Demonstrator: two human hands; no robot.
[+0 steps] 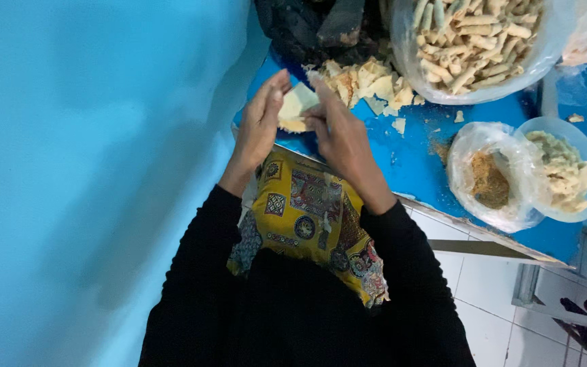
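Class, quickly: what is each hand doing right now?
Left hand: fingers closed on the pale wrapper.
Right hand: pinching the same wrapper.

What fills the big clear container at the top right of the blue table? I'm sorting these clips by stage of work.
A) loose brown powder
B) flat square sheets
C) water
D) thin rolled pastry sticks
D: the big clear container is heaped with pale rolled sticks, while the flat sheets lie in a pile on the blue table beside it.

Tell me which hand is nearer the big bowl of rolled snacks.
Right. The right hand works just left of the pile beside the bowl of rolled snacks; the left hand is farther away, across the pastry sheet.
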